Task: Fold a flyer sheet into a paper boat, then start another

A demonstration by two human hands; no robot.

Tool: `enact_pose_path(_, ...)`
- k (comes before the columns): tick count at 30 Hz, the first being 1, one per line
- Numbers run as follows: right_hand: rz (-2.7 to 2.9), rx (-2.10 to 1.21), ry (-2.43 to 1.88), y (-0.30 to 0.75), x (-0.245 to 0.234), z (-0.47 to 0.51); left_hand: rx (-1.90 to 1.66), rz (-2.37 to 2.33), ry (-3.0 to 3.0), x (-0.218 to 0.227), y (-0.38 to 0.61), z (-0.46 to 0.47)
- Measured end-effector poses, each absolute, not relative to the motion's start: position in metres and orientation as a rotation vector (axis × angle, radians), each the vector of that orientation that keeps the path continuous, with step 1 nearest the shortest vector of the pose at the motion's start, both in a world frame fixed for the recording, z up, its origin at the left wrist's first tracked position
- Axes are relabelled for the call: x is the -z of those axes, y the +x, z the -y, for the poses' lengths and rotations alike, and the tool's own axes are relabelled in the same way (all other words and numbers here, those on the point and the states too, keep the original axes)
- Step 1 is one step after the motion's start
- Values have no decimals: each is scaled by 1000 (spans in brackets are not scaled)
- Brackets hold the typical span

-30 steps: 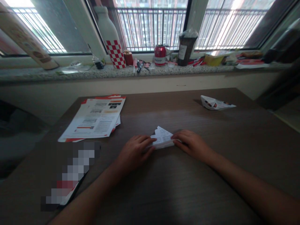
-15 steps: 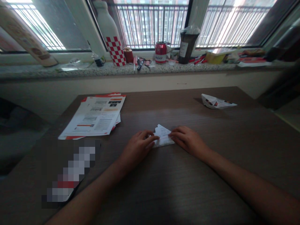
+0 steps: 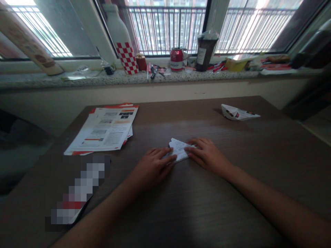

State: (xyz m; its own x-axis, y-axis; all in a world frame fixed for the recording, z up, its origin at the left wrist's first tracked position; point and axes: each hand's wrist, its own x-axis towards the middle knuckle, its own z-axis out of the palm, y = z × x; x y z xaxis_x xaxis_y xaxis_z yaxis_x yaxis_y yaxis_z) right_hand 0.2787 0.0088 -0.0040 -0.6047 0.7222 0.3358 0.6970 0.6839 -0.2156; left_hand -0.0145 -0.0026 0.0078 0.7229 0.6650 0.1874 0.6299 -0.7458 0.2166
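Note:
A small piece of folded white paper [image 3: 179,147] with printed lines lies on the table between my hands, one point rising at its upper left. My left hand [image 3: 156,164] lies flat over its left end, fingers stretched out and apart, tips on the paper. At the right corner, my right hand [image 3: 207,151] keeps its fingers closed on the paper. The fingertips of both hands cover parts of its edges, and any thumb grip underneath is hidden.
Printed sheets [image 3: 103,129] are stacked at the table's back left. A blurred-out object [image 3: 80,193] lies beside my left forearm. A folded paper boat [image 3: 239,113] rests at the back right. Along the windowsill stand a checkered bottle [image 3: 126,57], a red can [image 3: 176,59] and a dark cup [image 3: 205,51].
My left hand has flattened from a curled grip, its fingers now stretched over the paper. The folded paper has turned slightly, and more of its left end is covered.

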Motion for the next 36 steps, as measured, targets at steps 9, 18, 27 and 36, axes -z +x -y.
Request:
enact_pose_path(9, 2613, -115, -920, 277, -5, 4, -276, -1119, 2795, -21, 3, 20)
enact_pose_path(18, 2706, -279, -892, 280, 3, 2, -632, -1065, 2575, -8, -6, 11)
enact_pose_path(27, 2689, -381, -877, 284, 3, -2, -641, -1132, 2479, -9, -14, 6)
enact_pose_path(36, 2656, -366, -885, 284, 3, -2, -598, -1000, 2615, -8, -10, 9)
